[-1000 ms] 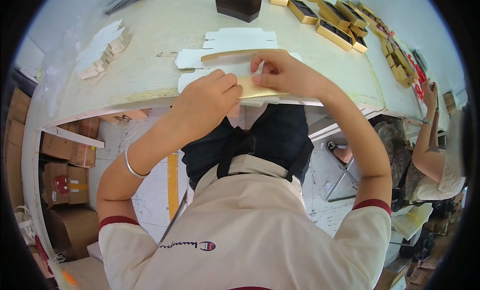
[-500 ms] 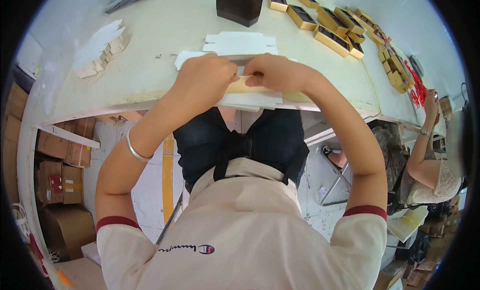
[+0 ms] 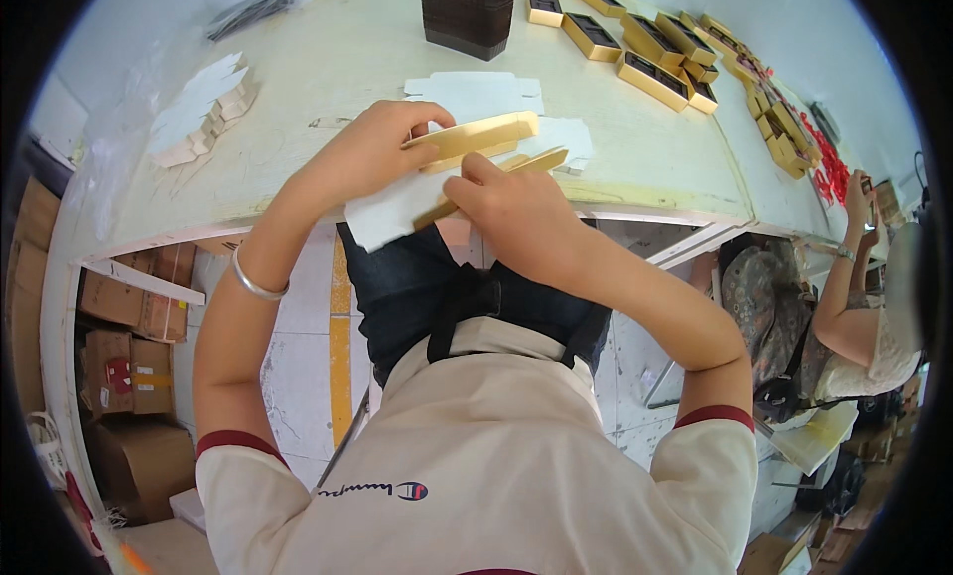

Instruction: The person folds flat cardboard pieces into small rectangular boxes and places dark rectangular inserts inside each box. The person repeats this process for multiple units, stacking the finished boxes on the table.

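Note:
A part-folded gold cardboard box point(image 3: 486, 130) is tilted between my two hands at the table's near edge, its long gold walls standing up. My left hand point(image 3: 382, 146) pinches the far wall near its left end. Closed around the near wall, my right hand point(image 3: 516, 203) has its thumb and fingers toward the middle. Beneath the box, a white card blank point(image 3: 382, 213) juts over the table edge toward my lap. Another flat white blank point(image 3: 472, 87) lies just beyond my hands, and more white card point(image 3: 571, 138) shows to the right.
A stack of dark brown plastic trays point(image 3: 465, 19) stands at the back. Gold boxes with dark inserts point(image 3: 650, 79) cover the right side, near red ribbons point(image 3: 824, 153). Folded white cards point(image 3: 204, 109) lie at left. A co-worker's arm point(image 3: 849, 248) is at far right.
The box has turned from lying level at the table edge to a slant, and its gold walls now show. My right hand has come nearer to me, and white card shows below.

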The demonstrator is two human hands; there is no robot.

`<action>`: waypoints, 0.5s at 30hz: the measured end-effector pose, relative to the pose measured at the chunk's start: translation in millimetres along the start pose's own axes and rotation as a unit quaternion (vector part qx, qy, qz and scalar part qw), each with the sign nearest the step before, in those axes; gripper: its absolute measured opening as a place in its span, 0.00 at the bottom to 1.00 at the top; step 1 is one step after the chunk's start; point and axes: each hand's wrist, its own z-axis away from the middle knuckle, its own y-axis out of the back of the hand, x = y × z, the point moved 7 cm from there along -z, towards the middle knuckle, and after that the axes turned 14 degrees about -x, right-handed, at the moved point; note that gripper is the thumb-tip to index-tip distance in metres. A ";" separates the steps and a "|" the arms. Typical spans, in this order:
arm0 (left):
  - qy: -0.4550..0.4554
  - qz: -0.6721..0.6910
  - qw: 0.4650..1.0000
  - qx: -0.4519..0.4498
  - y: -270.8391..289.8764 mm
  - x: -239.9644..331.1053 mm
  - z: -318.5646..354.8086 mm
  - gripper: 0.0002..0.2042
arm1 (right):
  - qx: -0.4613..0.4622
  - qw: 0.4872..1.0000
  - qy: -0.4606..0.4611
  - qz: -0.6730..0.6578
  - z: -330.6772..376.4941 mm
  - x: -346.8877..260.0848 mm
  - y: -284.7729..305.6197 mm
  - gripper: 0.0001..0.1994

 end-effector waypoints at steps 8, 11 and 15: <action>-0.126 -0.097 0.958 0.237 -3.4 53.2 45.5 0.17 | 0.055 0.982 0.120 -0.136 12.2 32.7 31.2 0.16; -0.031 0.006 0.996 0.088 -33.9 14.3 21.4 0.13 | 0.028 0.979 0.128 -0.159 11.3 42.7 13.3 0.17; -0.089 0.188 0.978 -0.024 -35.1 14.7 29.1 0.12 | 0.034 0.962 0.121 -0.244 8.0 56.5 6.3 0.14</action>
